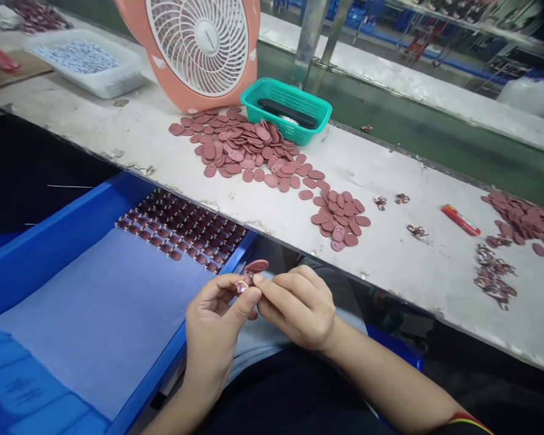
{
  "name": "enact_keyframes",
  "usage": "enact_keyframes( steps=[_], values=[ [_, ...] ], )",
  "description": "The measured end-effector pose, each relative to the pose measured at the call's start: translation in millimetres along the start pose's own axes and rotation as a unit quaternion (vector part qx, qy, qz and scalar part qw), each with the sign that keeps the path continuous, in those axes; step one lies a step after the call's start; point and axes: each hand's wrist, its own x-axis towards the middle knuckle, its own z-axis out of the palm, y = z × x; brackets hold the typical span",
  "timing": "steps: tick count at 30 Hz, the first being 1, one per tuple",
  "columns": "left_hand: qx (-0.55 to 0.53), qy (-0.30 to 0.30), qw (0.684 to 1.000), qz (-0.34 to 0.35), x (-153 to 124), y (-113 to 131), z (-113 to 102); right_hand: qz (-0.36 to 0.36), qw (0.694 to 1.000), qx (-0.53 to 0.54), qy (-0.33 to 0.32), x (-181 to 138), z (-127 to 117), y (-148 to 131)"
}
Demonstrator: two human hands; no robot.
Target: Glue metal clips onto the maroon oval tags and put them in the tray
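Note:
Above my lap, both hands meet around one small piece. My left hand pinches a small shiny figure-like part between thumb and fingers. My right hand is closed at the same spot, its fingertips against a reddish-brown oval disc that sticks up above the part. The fingers hide how the two are joined. To the left, a blue crate holds rows of similar assembled pieces at its far end, on a pale blue sheet.
On the white bench lie a large heap of oval discs, a smaller pile, small metallic parts and a red lighter. A pink fan, a green basket and a white tub stand behind.

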Motion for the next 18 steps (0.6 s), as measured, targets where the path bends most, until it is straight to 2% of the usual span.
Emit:
enact_keyframes(
  steps=[4,7,8,9,11,13,15,18],
  values=[
    [0.032,0.06,0.998,-0.019,8,-1,-20,-0.003,1.0,0.013,-0.017,1,15,-2],
    [0.161,0.096,0.982,-0.016,30,-6,-60,-0.023,0.999,0.027,-0.032,-1,10,-5],
    [0.25,0.103,0.963,-0.003,42,-8,-76,-0.024,0.998,0.032,-0.039,-3,6,-6],
    [0.369,0.113,0.923,0.007,55,-10,-94,-0.019,0.998,0.034,-0.047,-5,0,-6],
    [0.455,0.142,0.879,-0.003,85,-15,-127,0.003,0.997,0.027,-0.066,-10,-11,-4],
    [0.528,0.14,0.837,-0.024,111,-19,-153,0.024,0.996,0.009,-0.08,-14,-21,1],
    [0.585,0.127,0.799,-0.053,131,-24,-168,0.037,0.996,-0.012,-0.081,-19,-29,6],
    [0.638,0.112,0.758,-0.079,148,-32,-175,0.049,0.995,-0.041,-0.078,-25,-38,13]
  ],
)
